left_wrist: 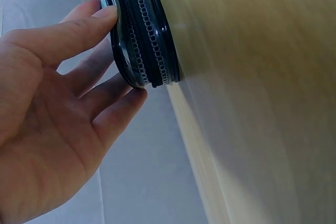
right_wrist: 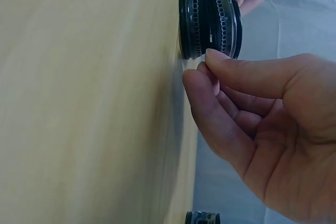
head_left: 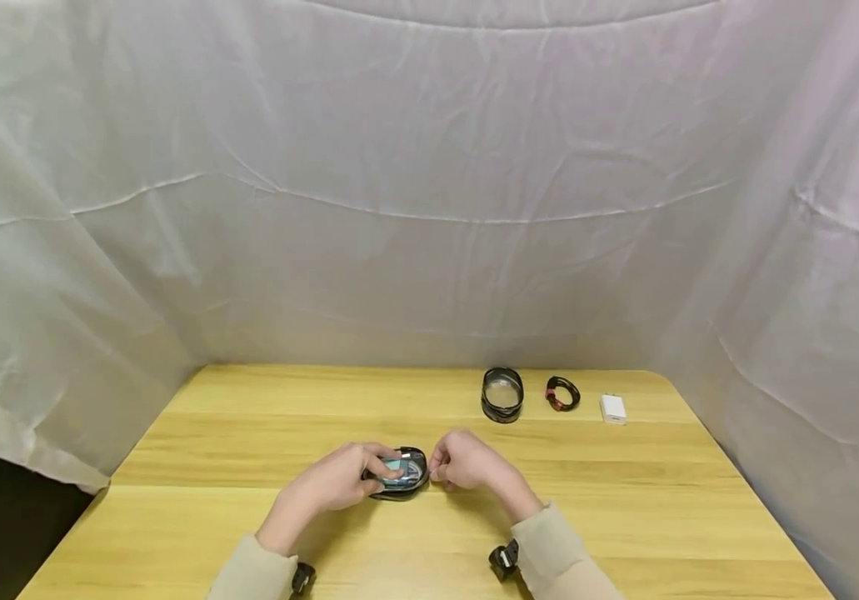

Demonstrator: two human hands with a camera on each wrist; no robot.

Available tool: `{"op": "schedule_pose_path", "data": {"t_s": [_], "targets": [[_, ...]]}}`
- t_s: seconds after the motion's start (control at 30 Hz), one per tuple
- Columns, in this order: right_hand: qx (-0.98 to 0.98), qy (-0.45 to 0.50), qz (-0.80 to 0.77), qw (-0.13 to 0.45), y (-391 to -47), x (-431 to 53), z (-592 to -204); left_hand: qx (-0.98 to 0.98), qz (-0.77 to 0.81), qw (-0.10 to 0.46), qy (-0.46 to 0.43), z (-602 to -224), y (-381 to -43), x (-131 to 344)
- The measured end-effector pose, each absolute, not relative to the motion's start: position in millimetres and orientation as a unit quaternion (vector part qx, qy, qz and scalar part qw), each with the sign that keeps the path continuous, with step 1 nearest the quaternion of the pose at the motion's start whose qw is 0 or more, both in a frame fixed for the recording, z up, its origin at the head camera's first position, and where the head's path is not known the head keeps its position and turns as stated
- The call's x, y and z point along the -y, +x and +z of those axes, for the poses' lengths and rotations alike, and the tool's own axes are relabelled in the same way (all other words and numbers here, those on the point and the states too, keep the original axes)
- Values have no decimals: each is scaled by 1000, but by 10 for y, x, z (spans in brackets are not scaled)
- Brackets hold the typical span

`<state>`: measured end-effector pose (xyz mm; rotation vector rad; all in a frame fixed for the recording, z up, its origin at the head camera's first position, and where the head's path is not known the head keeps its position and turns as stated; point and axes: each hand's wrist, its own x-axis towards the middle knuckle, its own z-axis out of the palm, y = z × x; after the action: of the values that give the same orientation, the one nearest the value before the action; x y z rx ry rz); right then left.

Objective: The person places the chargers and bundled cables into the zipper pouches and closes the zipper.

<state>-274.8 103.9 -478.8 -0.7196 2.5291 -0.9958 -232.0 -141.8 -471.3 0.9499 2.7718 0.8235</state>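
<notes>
The scene is walled by a pale grey draped fabric curtain, and beneath it a yellow wood-grain tabletop is spread. By the left of the two hands, the left hand, an oval clear-plastic zip case with black edging is gripped near the tabletop's middle, blue contents seen inside. At its right end the right hand is set, thumb and forefinger narrowed together; whether a pull is pinched cannot be told. Farther back, a second black-edged clear case, a coiled black cable with red tie and a white block-shaped charger are lined up.
</notes>
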Motion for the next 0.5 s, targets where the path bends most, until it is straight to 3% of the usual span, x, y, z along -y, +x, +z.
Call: {"op": "schedule_pose_path", "data": {"t_s": [0.5], "targets": [[-879, -270, -347, 186, -2645, -1051, -4771, -910, 262, 40, 318, -4736, -2339, 1413]]}}
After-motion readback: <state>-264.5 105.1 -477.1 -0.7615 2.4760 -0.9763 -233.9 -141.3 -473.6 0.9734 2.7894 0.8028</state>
